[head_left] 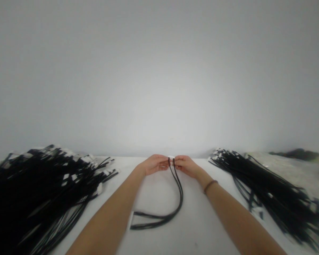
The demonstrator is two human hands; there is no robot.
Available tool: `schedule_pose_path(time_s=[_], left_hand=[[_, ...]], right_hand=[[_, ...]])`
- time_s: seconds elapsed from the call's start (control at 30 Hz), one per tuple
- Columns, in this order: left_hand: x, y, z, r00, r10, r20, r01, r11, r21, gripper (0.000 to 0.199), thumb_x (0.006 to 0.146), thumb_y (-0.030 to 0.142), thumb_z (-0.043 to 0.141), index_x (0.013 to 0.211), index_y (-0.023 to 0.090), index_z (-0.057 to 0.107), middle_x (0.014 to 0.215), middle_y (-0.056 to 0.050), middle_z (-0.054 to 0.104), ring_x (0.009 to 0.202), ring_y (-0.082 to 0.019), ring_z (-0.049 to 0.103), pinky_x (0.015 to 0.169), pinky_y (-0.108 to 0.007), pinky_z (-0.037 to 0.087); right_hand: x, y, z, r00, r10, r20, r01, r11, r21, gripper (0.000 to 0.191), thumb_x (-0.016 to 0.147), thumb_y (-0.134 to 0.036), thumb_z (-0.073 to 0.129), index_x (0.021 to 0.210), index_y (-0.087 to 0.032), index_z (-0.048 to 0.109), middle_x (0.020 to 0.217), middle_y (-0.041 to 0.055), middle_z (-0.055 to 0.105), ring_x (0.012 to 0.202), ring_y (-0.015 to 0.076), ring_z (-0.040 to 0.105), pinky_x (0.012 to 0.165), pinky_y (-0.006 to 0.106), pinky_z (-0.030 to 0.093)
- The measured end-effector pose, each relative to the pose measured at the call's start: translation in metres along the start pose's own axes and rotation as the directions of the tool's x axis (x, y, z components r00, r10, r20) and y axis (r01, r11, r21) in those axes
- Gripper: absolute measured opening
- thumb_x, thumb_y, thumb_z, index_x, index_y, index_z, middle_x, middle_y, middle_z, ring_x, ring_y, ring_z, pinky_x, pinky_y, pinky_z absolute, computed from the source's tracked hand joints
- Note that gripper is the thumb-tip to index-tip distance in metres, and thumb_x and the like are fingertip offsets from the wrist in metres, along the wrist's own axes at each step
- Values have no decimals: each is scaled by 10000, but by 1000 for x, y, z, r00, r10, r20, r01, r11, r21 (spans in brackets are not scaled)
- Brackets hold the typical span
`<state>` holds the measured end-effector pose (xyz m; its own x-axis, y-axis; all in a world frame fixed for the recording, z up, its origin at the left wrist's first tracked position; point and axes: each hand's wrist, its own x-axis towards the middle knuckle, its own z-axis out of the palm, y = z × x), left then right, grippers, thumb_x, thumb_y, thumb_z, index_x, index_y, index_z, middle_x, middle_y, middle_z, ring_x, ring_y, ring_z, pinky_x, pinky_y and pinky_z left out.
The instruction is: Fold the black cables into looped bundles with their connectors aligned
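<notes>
Near the far edge of the white table, my left hand (156, 164) and my right hand (185, 165) pinch the two sides of a white end piece on a black cable (181, 198). Two black strands hang from between the fingertips, curve toward me and bend left. They finish at a white strip (130, 220) lying on the table beside my left forearm. The fingertips partly cover the upper end piece, so its exact shape is hidden. A thin brown band circles my right wrist.
A large heap of black cables with white ends (42, 191) spreads over the left side. On the right lies a narrower bundle of similar cables (266, 187), with clear plastic bags (289, 170) behind it. A plain pale wall (159, 78) rises beyond the table (202, 219).
</notes>
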<state>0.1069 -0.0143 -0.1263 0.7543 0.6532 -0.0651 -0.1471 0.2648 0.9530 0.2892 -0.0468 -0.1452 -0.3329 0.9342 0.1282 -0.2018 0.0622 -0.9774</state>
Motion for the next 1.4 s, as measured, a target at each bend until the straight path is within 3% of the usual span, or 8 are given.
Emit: schedule_pose_path(time_s=[0.27, 0.63, 0.77, 1.03, 1.27, 1.4], left_hand=[[9, 2, 11, 987, -23, -161, 28, 999, 26, 150, 602, 215, 626, 714, 116, 609, 735, -51, 603, 673, -113, 544, 632, -243, 400], [9, -4, 10, 979, 74, -189, -35, 979, 200, 175, 593, 272, 631, 645, 113, 578, 712, -52, 587, 667, -110, 532, 665, -260, 415], [8, -5, 12, 978, 128, -163, -91, 971, 221, 164, 576, 235, 651, 653, 115, 570, 701, -43, 581, 687, -117, 542, 711, -292, 427], [3, -5, 12, 987, 126, -96, -109, 981, 163, 225, 551, 215, 704, 692, 87, 583, 766, -81, 605, 711, -136, 571, 789, -331, 421], [4, -7, 8, 989, 121, -81, -108, 983, 146, 260, 555, 245, 712, 711, 81, 583, 732, -74, 606, 693, -133, 574, 769, -317, 431], [6, -7, 6, 990, 131, -56, -122, 982, 141, 240, 578, 244, 698, 693, 82, 561, 741, -81, 609, 685, -137, 574, 732, -307, 442]], right_hand=[[1, 2, -2, 999, -33, -13, 34, 995, 91, 84, 590, -149, 642, 652, -125, 591, 660, 4, 547, 623, 76, 480, 617, 217, 356], [-1, 0, 0, 998, -47, -42, 52, 989, 136, 99, 580, -136, 638, 661, -135, 582, 688, 24, 580, 645, 103, 514, 643, 241, 386], [-2, 0, -1, 998, -39, -46, 45, 989, 143, 156, 549, -129, 659, 681, -140, 577, 682, 17, 586, 636, 109, 526, 651, 255, 400], [-4, -3, 3, 997, -74, 20, 72, 991, 114, 303, 537, -110, 680, 807, -161, 551, 797, 29, 598, 714, 129, 554, 676, 261, 411], [-3, -3, 3, 996, -72, 56, 70, 997, 39, 287, 551, -166, 681, 804, -139, 549, 863, 58, 595, 750, 135, 553, 713, 273, 419], [-1, -2, 8, 996, -55, 66, 62, 993, -101, 542, 474, -150, 724, 963, -180, 492, 862, 30, 573, 720, 128, 553, 688, 284, 447]])
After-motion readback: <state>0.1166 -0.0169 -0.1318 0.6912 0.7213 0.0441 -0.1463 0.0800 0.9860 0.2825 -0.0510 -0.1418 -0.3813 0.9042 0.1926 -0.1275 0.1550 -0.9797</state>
